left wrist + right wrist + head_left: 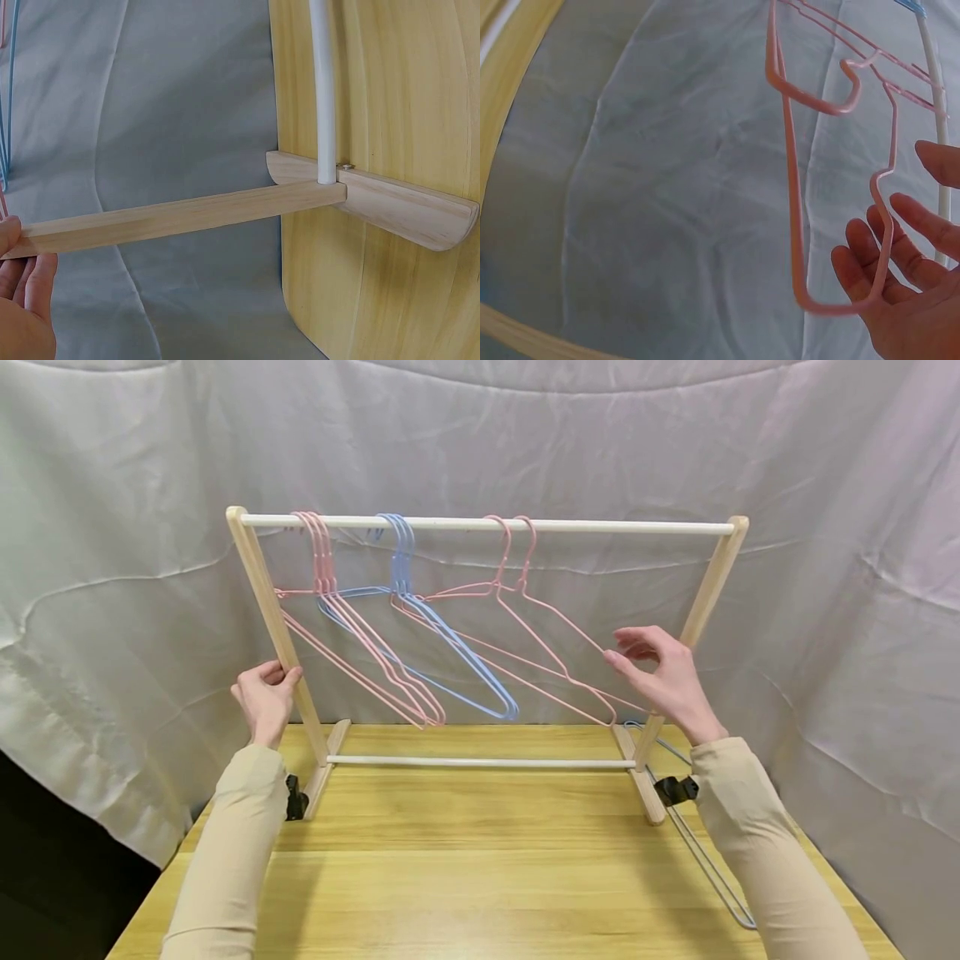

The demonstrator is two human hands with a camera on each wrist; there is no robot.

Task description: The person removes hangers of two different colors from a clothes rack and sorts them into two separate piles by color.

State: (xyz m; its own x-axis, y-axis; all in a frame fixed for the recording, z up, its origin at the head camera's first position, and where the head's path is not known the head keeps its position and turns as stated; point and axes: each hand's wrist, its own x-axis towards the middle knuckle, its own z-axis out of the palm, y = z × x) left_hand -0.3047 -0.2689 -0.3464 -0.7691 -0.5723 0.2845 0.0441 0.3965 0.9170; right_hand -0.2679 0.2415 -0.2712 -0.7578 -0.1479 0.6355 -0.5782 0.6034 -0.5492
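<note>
My left hand point(264, 700) grips the left wooden post point(262, 585) of a clothes rack, thumb on one side and fingers on the other. Raised at the right, my right hand point(667, 681) has its thumb and fingers spread apart, beside the outermost pink hanger point(564, 616). In the right wrist view that hanger's rounded end point(832, 308) overlaps the palm and fingers, which are not closed round it. Another pink hanger point(531, 633) hangs just left of it on the white rail point(630, 527).
Several blue hangers point(468, 653) hang mid-left, and several pink hangers point(367, 643) near the left post. On the wooden table point(480, 860), a grey hanger point(701, 852) lies partly under my right arm. A lower white bar point(480, 763) joins the rack's feet. Grey cloth point(480, 443) hangs behind.
</note>
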